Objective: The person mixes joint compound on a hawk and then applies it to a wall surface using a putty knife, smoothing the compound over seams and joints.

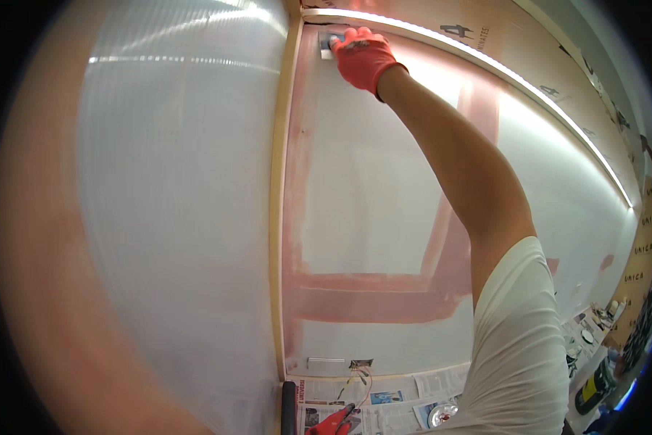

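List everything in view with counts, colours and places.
Wall: 1, white with pinkish patches, centre
Light strip: 1, white, along wall's top
Ribbed panel: 1, whitish, left
Wooden strip: 1, yellowish, beside panel
Cardboard: count unclear, brown, top and right
Wires: several, colours unclear, wall's bottom
Newspaper: several sheets, grey, bottom
Round dish: 1, silvery, on newspaper
Container: 1, black and yellow, lower right
Flat tool: 1, greyish, wall's upper left
Right arm: 1, white-sleeved, right
Right hand: 1, red-gloved, on flat tool
Left hand: 1, red-gloved, bottom edge
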`<action>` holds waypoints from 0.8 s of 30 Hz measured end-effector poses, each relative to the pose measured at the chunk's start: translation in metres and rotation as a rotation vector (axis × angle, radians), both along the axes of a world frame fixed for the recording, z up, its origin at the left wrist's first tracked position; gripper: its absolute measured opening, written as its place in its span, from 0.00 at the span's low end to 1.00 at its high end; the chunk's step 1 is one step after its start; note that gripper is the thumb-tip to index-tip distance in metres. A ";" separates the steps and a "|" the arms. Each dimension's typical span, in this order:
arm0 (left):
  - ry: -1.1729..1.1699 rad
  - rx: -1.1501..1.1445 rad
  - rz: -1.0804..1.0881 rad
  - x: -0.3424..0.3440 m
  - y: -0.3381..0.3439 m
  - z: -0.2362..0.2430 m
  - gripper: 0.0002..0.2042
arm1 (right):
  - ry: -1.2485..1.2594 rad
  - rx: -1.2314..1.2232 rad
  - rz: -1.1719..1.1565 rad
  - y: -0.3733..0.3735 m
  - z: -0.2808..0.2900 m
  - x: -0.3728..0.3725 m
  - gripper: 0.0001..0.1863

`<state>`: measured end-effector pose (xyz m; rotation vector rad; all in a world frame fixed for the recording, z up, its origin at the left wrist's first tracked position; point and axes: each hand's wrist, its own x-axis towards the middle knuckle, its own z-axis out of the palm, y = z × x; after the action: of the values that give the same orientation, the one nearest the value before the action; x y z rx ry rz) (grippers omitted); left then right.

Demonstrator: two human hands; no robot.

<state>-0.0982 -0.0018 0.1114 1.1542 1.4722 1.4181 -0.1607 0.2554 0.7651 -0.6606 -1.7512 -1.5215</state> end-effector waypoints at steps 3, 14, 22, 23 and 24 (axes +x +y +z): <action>-0.109 0.055 -0.007 0.001 -0.001 -0.020 0.19 | -0.066 0.079 -0.012 -0.006 -0.030 0.005 0.26; -0.087 0.052 -0.024 0.007 0.000 -0.015 0.19 | 0.177 0.225 0.106 0.014 -0.009 -0.034 0.23; 0.167 -0.085 0.046 0.004 -0.016 0.030 0.19 | 0.165 0.258 0.247 0.026 -0.001 -0.047 0.22; 0.174 -0.095 0.050 0.003 -0.016 0.033 0.19 | 0.151 0.249 0.270 0.027 0.001 -0.046 0.22; 0.181 -0.106 0.051 0.001 -0.017 0.036 0.19 | 0.139 0.229 0.243 0.023 0.004 -0.047 0.22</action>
<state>-0.0974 -0.0189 0.1471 1.2112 1.6931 1.2794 -0.2074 0.2788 0.7693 -0.4105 -1.4676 -1.4427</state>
